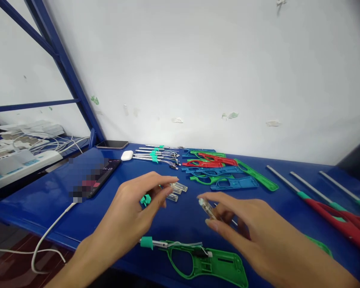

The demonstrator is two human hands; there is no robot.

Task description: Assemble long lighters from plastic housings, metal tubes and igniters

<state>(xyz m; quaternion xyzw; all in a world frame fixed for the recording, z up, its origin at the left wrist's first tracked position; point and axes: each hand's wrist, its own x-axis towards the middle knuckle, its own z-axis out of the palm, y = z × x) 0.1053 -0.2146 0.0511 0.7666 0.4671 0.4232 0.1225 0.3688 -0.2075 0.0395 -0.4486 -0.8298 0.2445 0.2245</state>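
My right hand (245, 224) pinches a small clear plastic tube (206, 208) between thumb and fingers over the blue table (48, 196). My left hand (138, 204) hovers with curved fingers over several more clear tubes (177, 190) and a small teal plastic piece (145, 199); it grips nothing that I can see. Below both hands lies a green handle shell (209, 264) with a metal tube, a teal collar and wires laid in it.
A pile of green, red and blue handle shells (218, 168) lies further back. Wired metal tubes (156, 155), a white earbud case (127, 155) and two phones (98, 178) lie at the left. Finished red long-tube pieces (332, 206) lie at right.
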